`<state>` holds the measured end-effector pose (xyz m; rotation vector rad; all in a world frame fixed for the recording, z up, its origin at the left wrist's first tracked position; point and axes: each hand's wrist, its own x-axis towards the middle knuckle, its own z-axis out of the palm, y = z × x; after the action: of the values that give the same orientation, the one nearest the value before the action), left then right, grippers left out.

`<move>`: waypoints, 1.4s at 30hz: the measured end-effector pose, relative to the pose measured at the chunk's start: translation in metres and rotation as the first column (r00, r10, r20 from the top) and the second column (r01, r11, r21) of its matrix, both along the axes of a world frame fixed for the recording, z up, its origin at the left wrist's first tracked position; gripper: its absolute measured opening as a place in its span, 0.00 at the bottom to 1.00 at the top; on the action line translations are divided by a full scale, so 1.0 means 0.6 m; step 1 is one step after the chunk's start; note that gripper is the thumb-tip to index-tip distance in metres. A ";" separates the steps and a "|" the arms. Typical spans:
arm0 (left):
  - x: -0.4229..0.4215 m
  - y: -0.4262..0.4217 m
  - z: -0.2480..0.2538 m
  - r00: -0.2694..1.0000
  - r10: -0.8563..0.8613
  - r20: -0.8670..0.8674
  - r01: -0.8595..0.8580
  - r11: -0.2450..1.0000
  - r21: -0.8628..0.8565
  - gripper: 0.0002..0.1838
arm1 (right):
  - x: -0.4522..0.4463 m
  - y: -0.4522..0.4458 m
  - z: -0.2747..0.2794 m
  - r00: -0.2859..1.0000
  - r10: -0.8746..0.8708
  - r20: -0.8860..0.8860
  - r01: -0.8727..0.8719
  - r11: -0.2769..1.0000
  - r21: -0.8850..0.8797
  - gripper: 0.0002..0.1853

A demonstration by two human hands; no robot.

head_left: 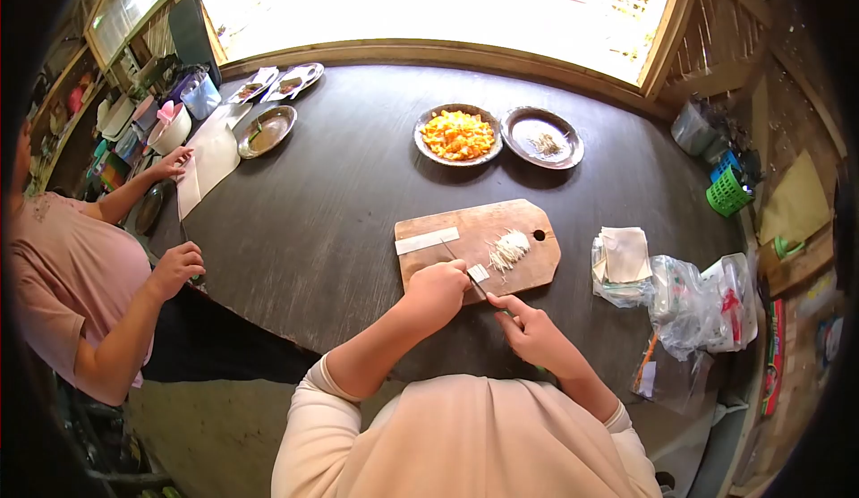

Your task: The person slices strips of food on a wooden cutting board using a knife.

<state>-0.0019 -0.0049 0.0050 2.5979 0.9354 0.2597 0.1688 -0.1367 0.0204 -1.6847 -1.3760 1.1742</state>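
Observation:
A wooden cutting board [483, 217] with a round hole lies on the dark table. On it are a long pale strip [427, 240], a heap of thin white shreds [509, 249] and a small white piece [479, 272] by the knife. My right hand [534, 332] is closed around the handle of a knife [477, 286], whose blade reaches up and left over the board. My left hand [438, 296] rests at the board's lower edge with its fingers bent, close to the blade and the small white piece; what its fingertips press is hidden.
A plate of orange pieces [458, 135] and a plate with brownish bits [542, 138] stand beyond the board. Plastic bags [684, 305] lie at right beside stacked squares [625, 255]. Another person [85, 274] stands at left near a white sheet [208, 160] and a metal plate [267, 131].

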 end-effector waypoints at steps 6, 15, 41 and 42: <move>0.002 0.002 0.003 0.997 -0.027 -0.076 0.028 1.000 0.015 0.08 | -0.009 0.013 -0.035 0.998 -0.019 0.060 0.006 0.976 0.217 0.19; 0.001 0.002 -0.001 0.999 -0.027 -0.029 0.028 1.000 0.011 0.09 | -0.002 0.003 0.010 1.000 -0.001 0.031 0.001 1.000 0.012 0.17; 0.003 -0.002 0.001 0.999 0.010 -0.053 -0.011 1.000 -0.021 0.10 | -0.011 0.007 -0.019 0.998 0.000 0.066 -0.007 0.994 0.107 0.19; 0.002 -0.001 0.004 0.998 0.016 -0.061 -0.018 0.999 -0.030 0.10 | -0.012 0.008 -0.024 0.998 -0.010 0.062 0.003 0.995 0.100 0.19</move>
<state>-0.0006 -0.0058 0.0074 2.5839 0.9753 0.1700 0.1616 -0.1322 0.0063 -1.6665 -1.4420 1.0397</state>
